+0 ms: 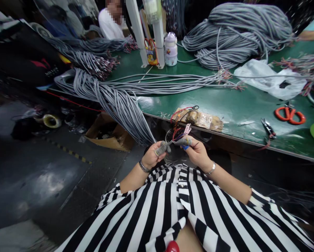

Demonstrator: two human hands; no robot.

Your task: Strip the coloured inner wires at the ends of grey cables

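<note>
My left hand (152, 157), with grey covers on its fingers, is closed around the end of a grey cable (170, 142) in front of the bench edge. Thin coloured wires (176, 134) fan out from that end. My right hand (197, 154), also with a grey finger cover, is pinched at the wires; a small blue piece (185, 147) shows under its fingers. Just above stands a pink slotted piece (187, 128); whether I hold it cannot be made out. Behind both hands, a taped wooden block (199, 118) lies along the bench edge with wires at its left end.
On the green bench (162, 102) lie a long cable bundle (115, 101) hanging over the edge, a big cable coil (235, 31), a plastic bag (275, 78), orange-handled scissors (290, 115) and small cutters (268, 128). A cardboard box (112, 138) sits below. People are across the bench.
</note>
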